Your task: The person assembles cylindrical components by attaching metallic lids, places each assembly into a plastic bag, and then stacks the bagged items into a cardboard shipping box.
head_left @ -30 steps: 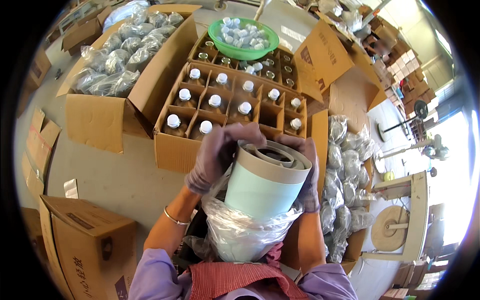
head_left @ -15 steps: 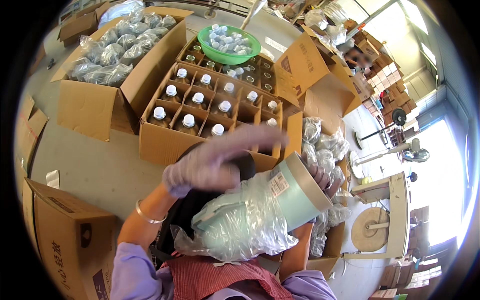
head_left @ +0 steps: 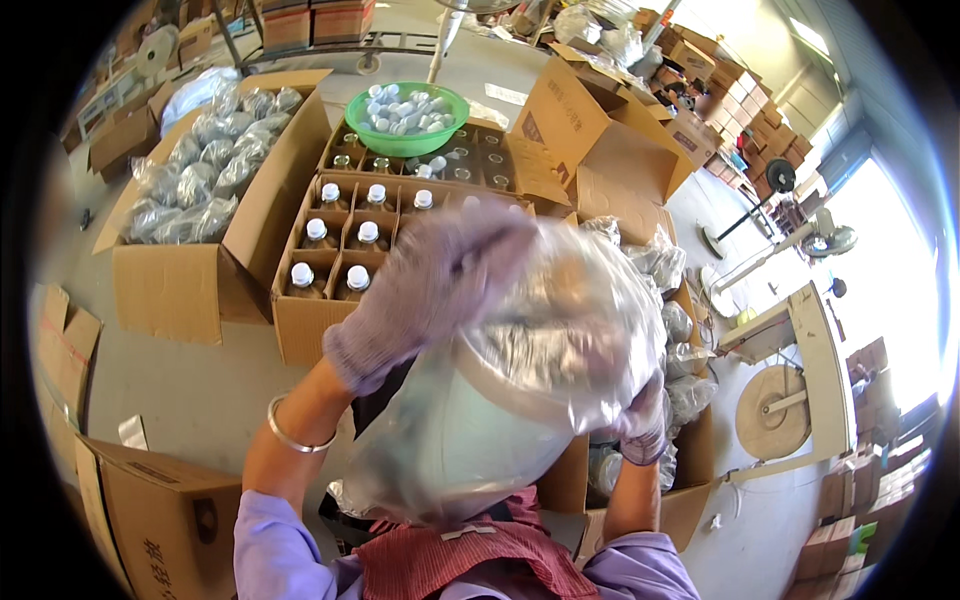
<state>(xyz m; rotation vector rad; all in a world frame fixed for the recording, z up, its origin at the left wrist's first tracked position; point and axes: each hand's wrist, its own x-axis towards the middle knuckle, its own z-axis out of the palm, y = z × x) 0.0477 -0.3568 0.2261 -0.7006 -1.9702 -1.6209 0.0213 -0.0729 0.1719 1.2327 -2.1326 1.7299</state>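
Left of frame: an open carton of bagged items (head_left: 200,175) sits at upper left, with a divided carton of white-capped bottles (head_left: 340,260) just beside it and a green bowl of caps (head_left: 406,112) above that.

Centre: the left hand (head_left: 425,285), gloved, lies curled over the top of the clear plastic bag (head_left: 520,390); its fingers are bent round the film, but motion blur hides how tightly they close. The bag covers a pale cylindrical container (head_left: 480,440) held at chest height in the lower centre.

Handling judgement: the film is thin, soft and likely slippery; it will crumple rather than bear load. The container looks stiff and moderately bulky. Support it at the base and side wall, not by the film alone.

Right: the right hand (head_left: 640,425), gloved, grips the bag's lower right edge, fingers closed on it. More bagged items (head_left: 680,330) crowd that side; open floor lies at lower left.
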